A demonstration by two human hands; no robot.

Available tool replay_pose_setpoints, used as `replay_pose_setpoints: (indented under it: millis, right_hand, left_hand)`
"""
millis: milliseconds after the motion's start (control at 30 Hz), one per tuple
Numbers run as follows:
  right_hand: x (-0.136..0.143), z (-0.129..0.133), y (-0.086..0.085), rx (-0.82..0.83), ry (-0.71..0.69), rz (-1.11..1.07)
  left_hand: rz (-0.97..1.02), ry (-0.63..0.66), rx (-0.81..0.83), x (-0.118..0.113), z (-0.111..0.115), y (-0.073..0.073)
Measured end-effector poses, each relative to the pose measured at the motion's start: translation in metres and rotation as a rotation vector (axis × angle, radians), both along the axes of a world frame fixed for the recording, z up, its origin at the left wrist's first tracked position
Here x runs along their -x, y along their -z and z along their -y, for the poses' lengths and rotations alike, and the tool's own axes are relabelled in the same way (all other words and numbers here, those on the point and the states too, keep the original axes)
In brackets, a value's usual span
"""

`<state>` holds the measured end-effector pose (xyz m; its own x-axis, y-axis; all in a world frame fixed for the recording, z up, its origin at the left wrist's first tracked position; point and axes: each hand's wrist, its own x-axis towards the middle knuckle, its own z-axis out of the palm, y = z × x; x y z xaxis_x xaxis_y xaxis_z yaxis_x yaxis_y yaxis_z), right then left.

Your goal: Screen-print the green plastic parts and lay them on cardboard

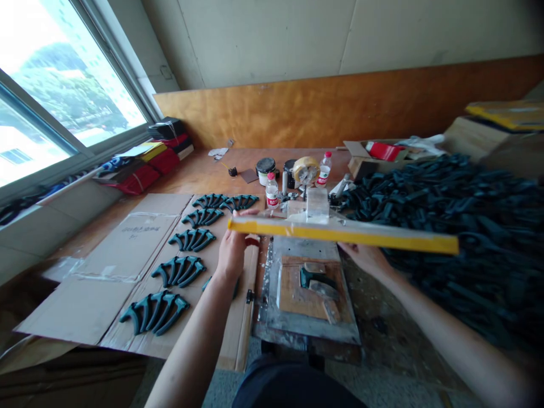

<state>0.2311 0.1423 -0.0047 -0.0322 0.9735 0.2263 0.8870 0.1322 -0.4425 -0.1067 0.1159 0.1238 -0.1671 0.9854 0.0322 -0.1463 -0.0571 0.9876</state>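
The left hand (232,254) grips a long, flat, yellow-edged, plastic-looking panel (344,233), held raised; the right hand (361,255) has indiscernible fingers, and moving it calls for level support.

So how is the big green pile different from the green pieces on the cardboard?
The pile is all jumbled, but the pieces on the cardboard are in neat fans. The pile has loads more; the cardboard fans have only a few pieces each. The pile is on the right, the fans on the left. Both look dark green.
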Motion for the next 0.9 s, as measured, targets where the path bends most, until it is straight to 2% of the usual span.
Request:
replay_pose_setpoints:
  millis: [67,100,167,233,267,333,367,433,500,533,567,600,667,733,800,900]
  right_hand:
    - [0.015,0.024,0.029,0.055,-0.140,0.068]
    - [0.024,0.035,0.041,0.067,-0.194,0.116]
    - [0.042,0.050,0.053,0.078,-0.230,0.203]
    - [0.058,0.061,0.050,0.119,-0.168,0.209]
    - [0.067,0.066,0.044,0.137,-0.125,0.175]
    - [0.087,0.080,0.029,0.102,-0.076,0.083]
    - [0.098,0.088,0.022,0.053,-0.101,0.043]
    - [0.117,0.100,0.011,-0.036,-0.302,-0.008]
    - [0.118,0.098,0.006,-0.058,-0.549,-0.043]
    - [0.108,0.088,0.007,-0.064,-0.603,-0.059]
    - [0.090,0.073,0.009,-0.076,-0.582,-0.067]
    - [0.066,0.054,0.012,-0.089,-0.487,-0.068]
    - [0.006,0.009,0.026,-0.101,-0.187,0.002]
    - [-0.054,-0.034,0.049,-0.011,-0.020,0.093]
    - [-0.100,-0.064,0.079,0.096,0.000,0.144]
    - [-0.134,-0.082,0.122,0.091,-0.091,0.158]
  left_hand:
    - [0.046,0.032,-0.054,-0.007,-0.017,-0.012]
    - [0.056,0.018,-0.074,-0.011,-0.021,-0.013]
    - [0.073,-0.073,-0.091,-0.020,-0.017,-0.004]
    - [0.085,-0.104,0.019,-0.031,0.005,0.022]
    - [0.088,-0.045,0.145,-0.039,0.022,0.040]
    - [0.090,0.242,0.499,-0.055,0.059,0.079]
    - [0.128,0.335,0.632,-0.063,0.077,0.097]
    - [0.247,0.305,0.716,-0.072,0.103,0.125]
    - [0.319,0.173,0.714,-0.066,0.115,0.141]
    - [0.312,0.110,0.710,-0.056,0.115,0.146]
    - [0.276,0.051,0.708,-0.041,0.113,0.151]
    - [0.219,-0.011,0.705,-0.022,0.110,0.155]
    - [0.063,-0.155,0.691,0.023,0.104,0.165]
    - [-0.156,-0.274,0.741,0.067,0.104,0.178]
    - [-0.365,-0.332,0.841,0.100,0.108,0.192]
    - [-0.545,-0.344,0.974,0.124,0.108,0.209]
